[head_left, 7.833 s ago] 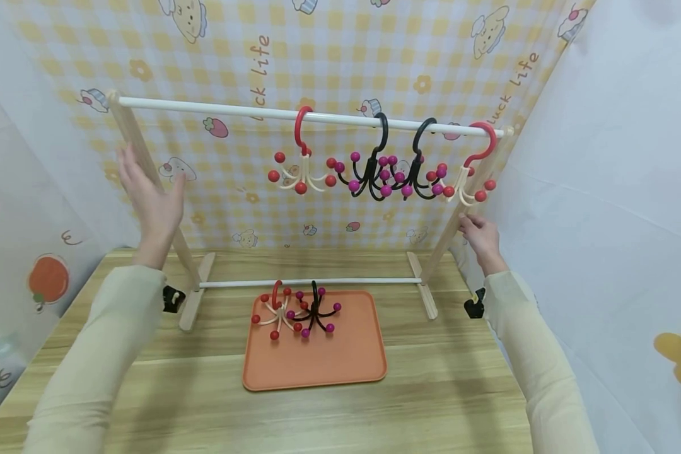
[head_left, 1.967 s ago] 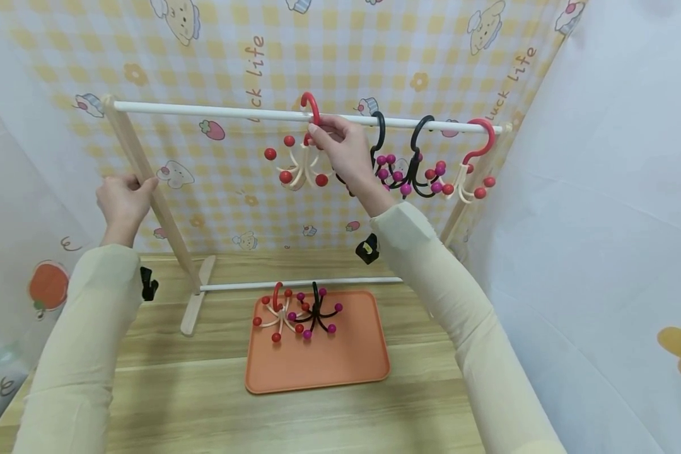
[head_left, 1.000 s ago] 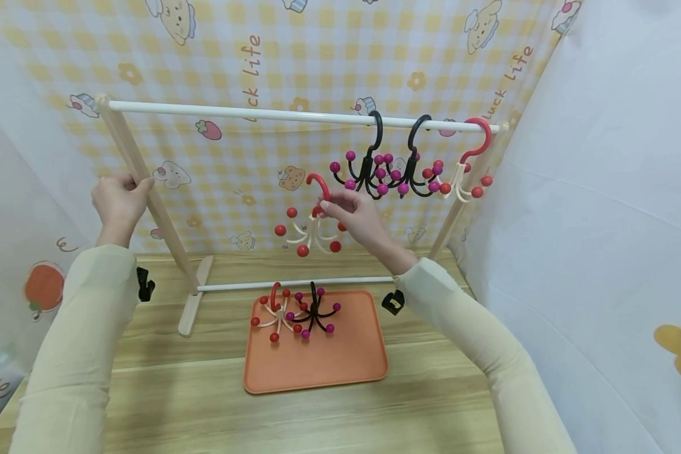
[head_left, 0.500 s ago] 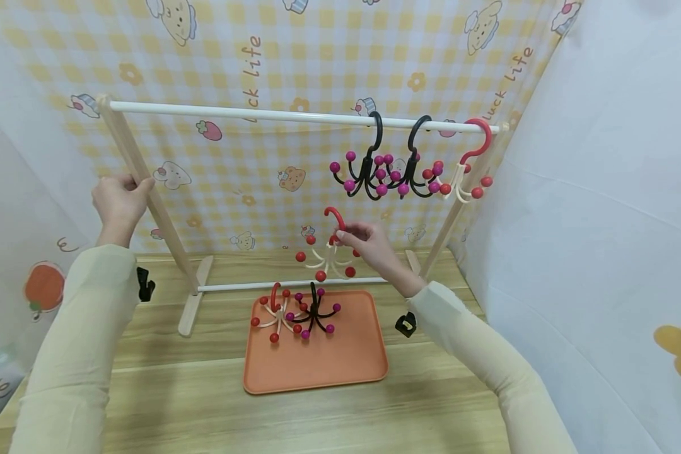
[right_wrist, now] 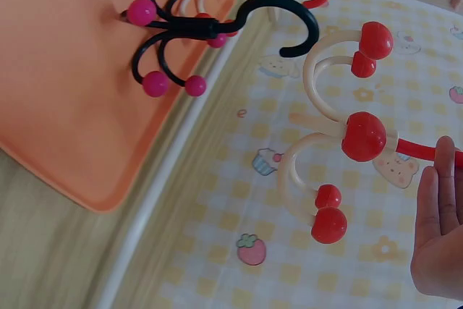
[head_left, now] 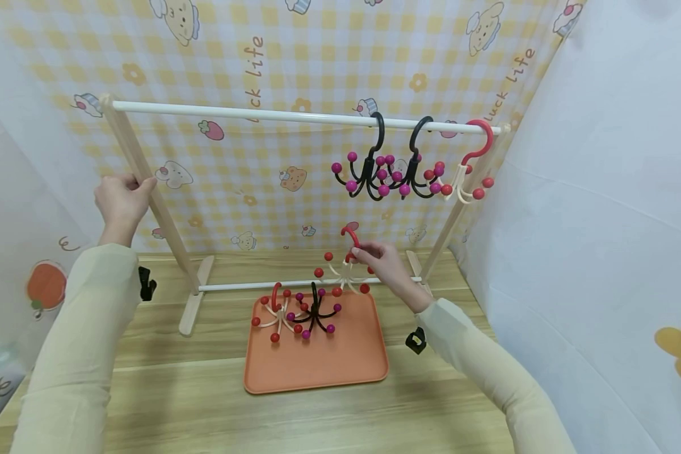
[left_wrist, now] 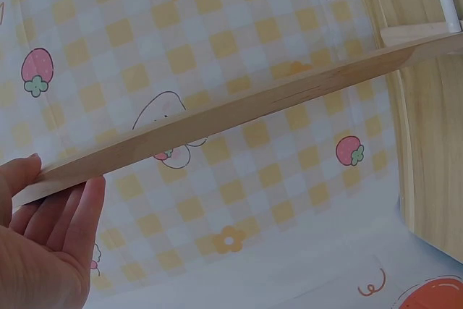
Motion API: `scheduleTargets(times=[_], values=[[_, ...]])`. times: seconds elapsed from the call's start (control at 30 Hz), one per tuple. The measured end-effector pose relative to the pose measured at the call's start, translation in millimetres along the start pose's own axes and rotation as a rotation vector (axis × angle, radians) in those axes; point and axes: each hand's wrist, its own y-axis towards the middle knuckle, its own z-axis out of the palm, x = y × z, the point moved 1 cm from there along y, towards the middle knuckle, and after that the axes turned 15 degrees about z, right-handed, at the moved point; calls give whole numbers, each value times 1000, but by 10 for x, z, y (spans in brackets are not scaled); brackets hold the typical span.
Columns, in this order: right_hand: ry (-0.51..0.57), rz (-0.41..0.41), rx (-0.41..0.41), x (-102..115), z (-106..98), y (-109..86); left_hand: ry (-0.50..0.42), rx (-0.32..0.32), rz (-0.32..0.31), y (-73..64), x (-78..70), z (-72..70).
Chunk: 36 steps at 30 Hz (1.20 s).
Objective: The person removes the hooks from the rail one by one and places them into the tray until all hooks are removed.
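My right hand (head_left: 390, 268) pinches the red hook of a claw-shaped hanger (head_left: 346, 270) with cream arms and red ball tips. The hanger overlaps the tray's back edge in the head view; its balls (right_wrist: 364, 137) show large in the right wrist view, beside the fingers (right_wrist: 428, 204). My left hand (head_left: 123, 203) grips the left wooden post (head_left: 130, 142) of a rack, thumb on one side and fingers (left_wrist: 88, 211) on the other. On the orange tray (head_left: 340, 359) lie a red-and-cream hanger (head_left: 280, 315) and a black hanger (head_left: 314, 312) with magenta balls, their arms overlapping.
From the rack's white top rail (head_left: 232, 112) hang two black hangers (head_left: 369, 167) (head_left: 413, 169) and a red-and-cream hanger (head_left: 461, 183), towards the right end. A lower white rod (head_left: 232, 287) runs behind the tray. The wooden table (head_left: 204, 403) extends in front.
My right hand has taken the leftmost red-and-cream hanger off the top rail and carried it down and right towards the tray's back. My left hand has closed on the post and stayed there.
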Motion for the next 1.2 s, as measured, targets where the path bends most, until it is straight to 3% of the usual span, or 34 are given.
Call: scheduleTargets(times=[0.37, 0.73, 0.93, 1.07, 1.1, 1.2], values=[[-25, 57, -38, -77, -33, -217, 14, -1, 6, -4, -10, 7], [-50, 159, -71, -708, 0, -138, 26, 3, -5, -16, -10, 10], [-41, 108, -63, -841, 37, -160, 15, 1, -6, -17, -13, 5], [-14, 9, -48, -974, 52, -146, 15, 4, -4, -14, -9, -1], [3, -26, -36, -1167, 40, -39, 14, 5, -3, -12, -7, -2], [31, -87, -17, -1415, 27, 52, 6, 8, -1, -8, 1, -2]])
